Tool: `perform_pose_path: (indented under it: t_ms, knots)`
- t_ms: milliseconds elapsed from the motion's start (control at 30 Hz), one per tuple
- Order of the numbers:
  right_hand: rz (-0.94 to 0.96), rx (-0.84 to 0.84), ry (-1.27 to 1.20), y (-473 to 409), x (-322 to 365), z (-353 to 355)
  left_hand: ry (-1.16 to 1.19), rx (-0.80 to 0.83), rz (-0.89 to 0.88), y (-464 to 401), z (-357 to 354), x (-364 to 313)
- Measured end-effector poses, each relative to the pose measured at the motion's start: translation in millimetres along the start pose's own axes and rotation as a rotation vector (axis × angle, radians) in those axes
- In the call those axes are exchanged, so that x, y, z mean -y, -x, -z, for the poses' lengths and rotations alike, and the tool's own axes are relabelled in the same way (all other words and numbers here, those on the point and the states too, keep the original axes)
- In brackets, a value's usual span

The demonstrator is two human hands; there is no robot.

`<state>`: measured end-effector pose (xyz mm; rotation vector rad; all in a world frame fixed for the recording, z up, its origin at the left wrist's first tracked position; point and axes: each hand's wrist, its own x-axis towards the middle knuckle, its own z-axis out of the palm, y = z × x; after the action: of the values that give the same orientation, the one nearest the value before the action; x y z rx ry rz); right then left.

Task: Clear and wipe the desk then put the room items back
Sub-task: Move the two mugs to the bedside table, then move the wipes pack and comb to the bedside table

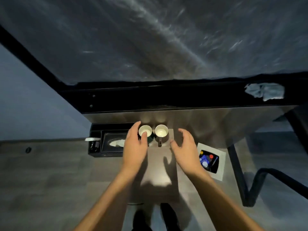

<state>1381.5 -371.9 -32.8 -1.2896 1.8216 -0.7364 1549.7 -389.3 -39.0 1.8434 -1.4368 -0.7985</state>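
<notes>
Two mugs side by side — left hand gripping one, right hand spread

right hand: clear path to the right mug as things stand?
Probably yes. The right hand hovers open just right of the right mug, with nothing between them. The mug's handle points toward the person, and the left hand is busy at the left mug.
</notes>
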Motion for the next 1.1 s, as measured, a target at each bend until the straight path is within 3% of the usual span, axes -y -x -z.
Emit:
perform_pose_path:
  t_ms: [133,267,500,833,1100]
  knots:
    - [0.220,-0.088,0.150,30.5,29.4,35.8,-0.150,-0.013,-0.333,21.8,25.4,-37.2]
    - [0.265,-0.204,0.245,47.3,35.9,73.7,-0.264,0.022,-0.539,19.9,29.4,-59.5]
    - [0.057,-0.501,0.345,112.7,-5.8,164.0,-0.097,0.222,-0.812,48.9,-55.5,-135.8]
    - [-0.324,-1.067,0.184,269.9,-147.3,322.2,0.043,0.668,-1.337,236.3,-218.8,-315.1]
    - [-0.450,-1.200,0.206,366.0,-261.4,469.3,0.133,0.793,-1.451,397.5,-356.5,-412.3]
